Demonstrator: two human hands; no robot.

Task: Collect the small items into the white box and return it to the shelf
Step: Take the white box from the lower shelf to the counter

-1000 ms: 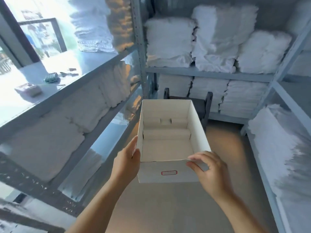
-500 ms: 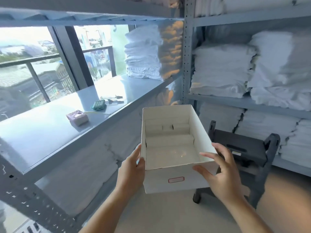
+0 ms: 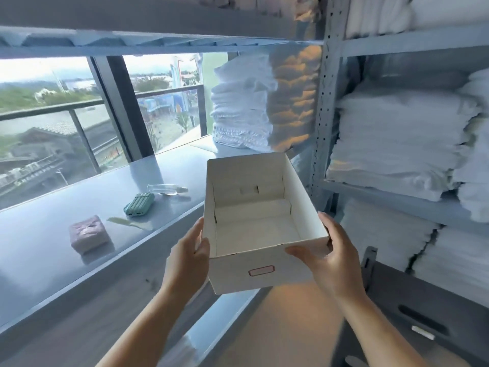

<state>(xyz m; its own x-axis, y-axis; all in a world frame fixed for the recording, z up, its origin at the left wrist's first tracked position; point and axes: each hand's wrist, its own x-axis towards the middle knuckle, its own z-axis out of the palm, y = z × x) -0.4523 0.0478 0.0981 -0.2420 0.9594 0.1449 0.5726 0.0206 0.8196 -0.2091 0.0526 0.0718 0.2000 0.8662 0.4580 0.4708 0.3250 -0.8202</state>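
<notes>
Both my hands are on the white box, low in the middle of the frame: my left hand is pressed flat against its left wall with the thumb up along the edge, and my right hand is wrapped around the near right corner, thumb across the front face, fingers up the side. Neither palm is closed tight; they clamp the box between them. It is empty inside (only folded cardboard flaps at the bottom), and I hold it in the air, just right of the shelf.

On that shelf, in the left half of the frame, lie the small items: a pink packet nearest, a pale scoop beside it, a green ribbed case further up, and a clear bottle beyond that. Stacked towels sit at the far end.

I judge this the carrying step, nothing collected yet. Next I should set the box down on bare shelf near the items, freeing a hand to pick them up.
</notes>
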